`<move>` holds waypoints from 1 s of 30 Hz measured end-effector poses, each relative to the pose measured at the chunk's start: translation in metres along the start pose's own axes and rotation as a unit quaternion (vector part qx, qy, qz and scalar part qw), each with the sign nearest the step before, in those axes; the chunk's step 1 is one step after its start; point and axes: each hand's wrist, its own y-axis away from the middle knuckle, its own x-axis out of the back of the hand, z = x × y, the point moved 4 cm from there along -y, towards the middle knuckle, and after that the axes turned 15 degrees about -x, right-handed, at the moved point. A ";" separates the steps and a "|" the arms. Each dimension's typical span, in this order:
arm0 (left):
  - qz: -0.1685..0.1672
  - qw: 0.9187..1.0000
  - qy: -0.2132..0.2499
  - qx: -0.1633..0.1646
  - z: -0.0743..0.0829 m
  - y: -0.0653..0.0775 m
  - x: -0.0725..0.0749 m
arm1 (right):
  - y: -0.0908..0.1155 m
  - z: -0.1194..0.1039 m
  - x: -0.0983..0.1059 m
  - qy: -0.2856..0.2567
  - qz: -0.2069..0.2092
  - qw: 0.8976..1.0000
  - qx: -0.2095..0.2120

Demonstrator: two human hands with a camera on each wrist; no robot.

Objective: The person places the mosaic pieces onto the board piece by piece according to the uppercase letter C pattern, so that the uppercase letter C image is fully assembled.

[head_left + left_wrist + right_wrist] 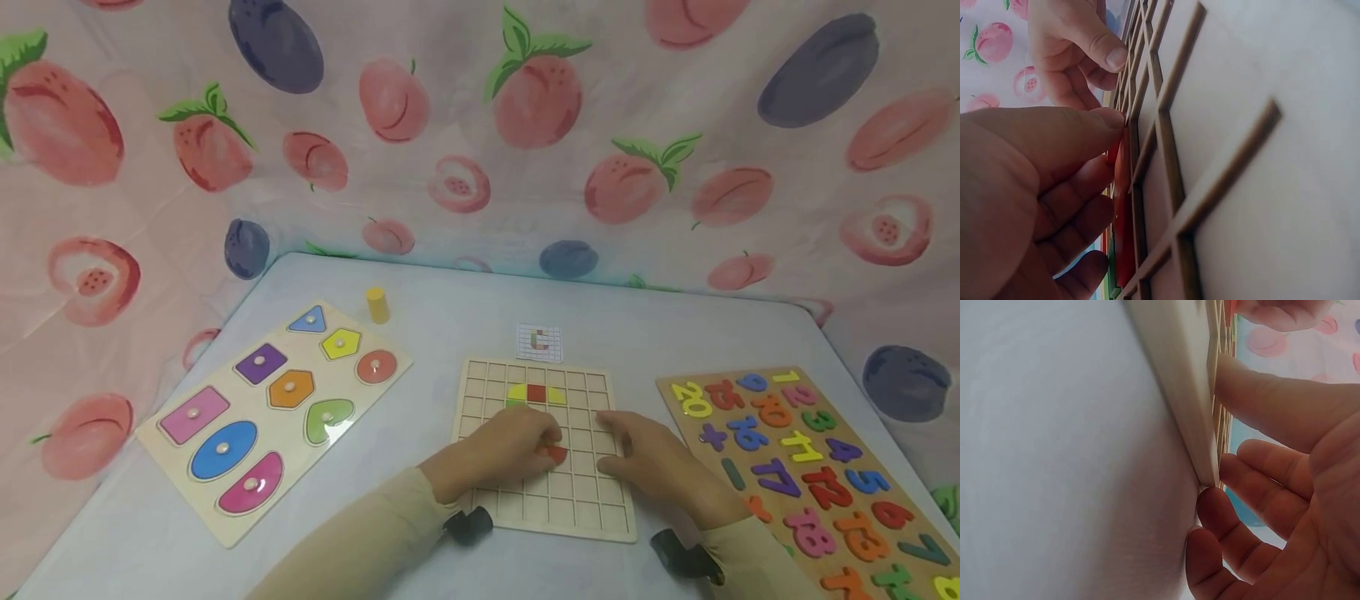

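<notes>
A wooden grid board (585,508) lies flat in the middle of the table. Over its centre, my left hand (510,446) pinches a red piece with a curved edge (557,455) between thumb and fingers, low against the grid. Near the top of the grid sit a red square (536,392), two yellow pieces with curved edges (557,396) and a partly covered green piece (516,404). At the board's right edge, my right hand (663,467) rests with relaxed fingers; its thumb (1260,394) lies over the top and other fingers touch the side.
Behind the board lies a small pattern card (539,342). A shape puzzle board (225,525) is at left, with a yellow cylinder (378,306) beyond it. To the right, a number puzzle board (765,467) reaches near the right forearm. Fruit-printed cloth (465,100) hangs around the table.
</notes>
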 end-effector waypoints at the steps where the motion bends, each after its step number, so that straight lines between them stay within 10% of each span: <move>1: 0.000 1.000 0.001 0.002 0.000 0.000 0.000 | 0.000 0.000 0.000 0.001 0.001 1.000 0.000; 30: 0.004 1.000 -0.009 -0.003 0.004 0.001 0.001 | -0.001 0.000 0.000 -0.003 -0.002 1.000 0.003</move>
